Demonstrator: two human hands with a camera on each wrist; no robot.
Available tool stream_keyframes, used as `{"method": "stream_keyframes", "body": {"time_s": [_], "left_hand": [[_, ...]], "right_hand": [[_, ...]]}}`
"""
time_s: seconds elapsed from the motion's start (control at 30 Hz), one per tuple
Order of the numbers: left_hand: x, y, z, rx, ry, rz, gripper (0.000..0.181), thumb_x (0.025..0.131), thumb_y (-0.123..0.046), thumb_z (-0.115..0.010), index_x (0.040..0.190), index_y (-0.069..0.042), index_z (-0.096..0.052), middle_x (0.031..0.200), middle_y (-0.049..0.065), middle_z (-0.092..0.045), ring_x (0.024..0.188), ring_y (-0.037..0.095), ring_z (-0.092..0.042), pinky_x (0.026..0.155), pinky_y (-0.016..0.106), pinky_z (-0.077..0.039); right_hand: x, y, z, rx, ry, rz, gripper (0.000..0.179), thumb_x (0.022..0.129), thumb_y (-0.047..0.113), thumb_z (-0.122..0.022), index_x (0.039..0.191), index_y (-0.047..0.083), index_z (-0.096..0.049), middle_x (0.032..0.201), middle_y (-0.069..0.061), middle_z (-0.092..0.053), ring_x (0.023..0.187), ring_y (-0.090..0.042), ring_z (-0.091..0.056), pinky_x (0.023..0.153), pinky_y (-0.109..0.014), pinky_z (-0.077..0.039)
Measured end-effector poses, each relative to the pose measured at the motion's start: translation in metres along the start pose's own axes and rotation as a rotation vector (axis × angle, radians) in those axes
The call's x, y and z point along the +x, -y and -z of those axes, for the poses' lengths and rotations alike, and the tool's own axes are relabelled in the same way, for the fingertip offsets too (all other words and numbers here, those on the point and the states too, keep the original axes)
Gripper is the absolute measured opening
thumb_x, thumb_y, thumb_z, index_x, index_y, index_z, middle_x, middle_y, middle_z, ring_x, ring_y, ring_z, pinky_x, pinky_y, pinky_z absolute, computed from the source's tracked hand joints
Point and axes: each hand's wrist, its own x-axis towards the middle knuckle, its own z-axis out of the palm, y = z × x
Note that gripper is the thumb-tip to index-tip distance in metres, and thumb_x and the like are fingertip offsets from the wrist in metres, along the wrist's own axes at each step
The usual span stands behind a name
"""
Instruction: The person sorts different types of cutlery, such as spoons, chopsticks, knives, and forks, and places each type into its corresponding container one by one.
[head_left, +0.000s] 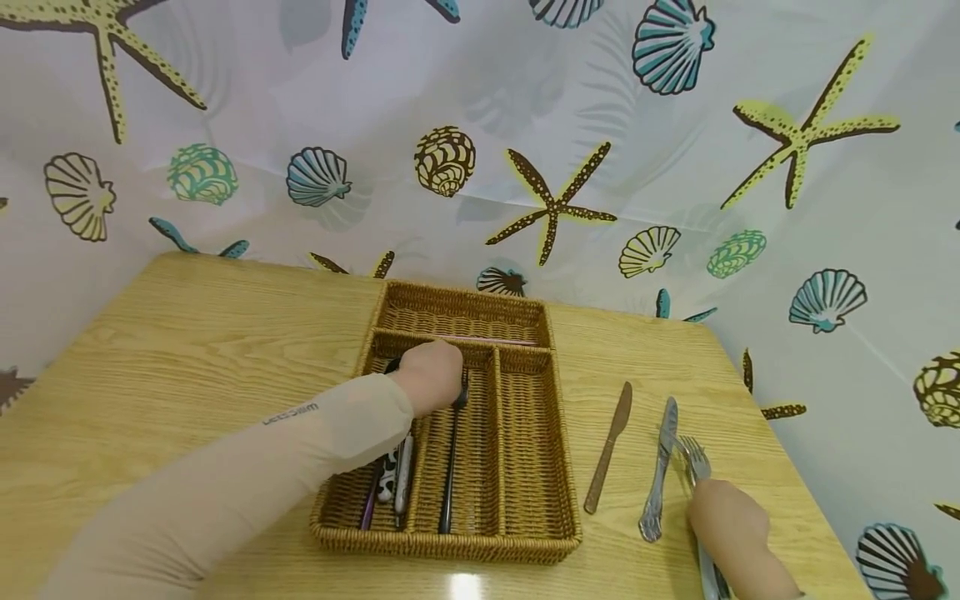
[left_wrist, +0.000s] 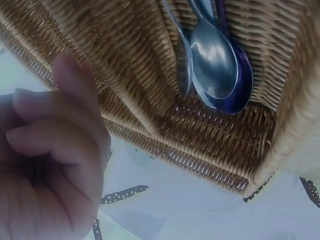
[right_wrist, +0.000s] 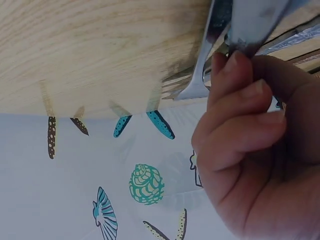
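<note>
My left hand [head_left: 431, 375] is over the wicker basket's [head_left: 525, 546] middle compartment, next to the head of a black-handled fork [head_left: 450, 475] lying there. In the left wrist view its fingers are loosely curled, and no utensil shows in them. Several spoons [left_wrist: 215, 62] lie in the compartment beside it, bowls toward the far end. Right of the basket, my right hand [head_left: 727, 525] grips a silver fork [head_left: 697, 458], its tines projecting past the fingers. In the right wrist view, thumb and fingertips pinch a broad silver handle [right_wrist: 255, 25], with a fork head [right_wrist: 194, 90] close alongside.
Two table knives, one brown [head_left: 611, 446] and one silver [head_left: 658, 483], lie between the basket and my right hand. Pen-like handles [head_left: 403, 479] occupy the left compartment. A thin pink stick [head_left: 487, 340] lies in the back section. A seashell-print curtain [head_left: 420, 92] hangs behind the wooden table [head_left: 225, 333].
</note>
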Motion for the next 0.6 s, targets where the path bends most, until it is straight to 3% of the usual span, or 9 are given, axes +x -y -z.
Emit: {"method": "stream_keyframes", "body": {"time_s": [0.17, 0.3, 0.37, 0.6], "left_hand": [[-0.002, 0.003, 0.002, -0.096, 0.005, -0.021, 0.018, 0.096, -0.013, -0.050, 0.094, -0.006, -0.067, 0.047, -0.002, -0.036, 0.041, 0.008, -0.026, 0.041, 0.023, -0.022], [-0.003, 0.004, 0.001, -0.176, 0.010, -0.063, 0.025, 0.097, -0.013, -0.048, 0.074, -0.009, -0.058, 0.046, -0.003, -0.030, 0.039, 0.008, -0.023, 0.039, 0.022, -0.021], [-0.004, 0.003, 0.001, -0.206, 0.008, -0.088, 0.030, 0.097, -0.012, -0.047, 0.067, -0.011, -0.051, 0.046, -0.003, -0.028, 0.039, 0.008, -0.021, 0.039, 0.022, -0.021], [-0.008, -0.002, 0.002, -0.265, 0.005, -0.152, 0.040, 0.096, -0.007, -0.044, 0.057, -0.013, -0.039, 0.044, -0.003, -0.026, 0.039, 0.009, -0.021, 0.040, 0.023, -0.020]], "right_hand": [[-0.008, 0.001, 0.005, -0.022, -0.093, 0.072, 0.032, 0.092, 0.006, -0.048, 0.061, 0.003, -0.050, 0.052, -0.004, -0.045, 0.046, -0.015, -0.042, 0.040, -0.026, -0.035], [-0.013, 0.002, 0.010, -0.082, -0.205, 0.184, 0.039, 0.093, 0.008, -0.051, 0.057, 0.010, -0.039, 0.049, 0.003, -0.024, 0.045, -0.009, -0.019, 0.041, -0.022, -0.018], [-0.014, 0.003, 0.013, -0.071, -0.208, 0.214, 0.041, 0.094, 0.007, -0.049, 0.056, 0.013, -0.036, 0.051, 0.005, -0.019, 0.049, -0.008, -0.013, 0.044, -0.022, -0.014], [-0.006, 0.009, 0.022, 0.302, -0.055, 0.227, 0.033, 0.098, 0.014, -0.040, 0.066, 0.009, -0.043, 0.052, 0.002, -0.034, 0.045, -0.010, -0.030, 0.043, -0.024, -0.028]]}}
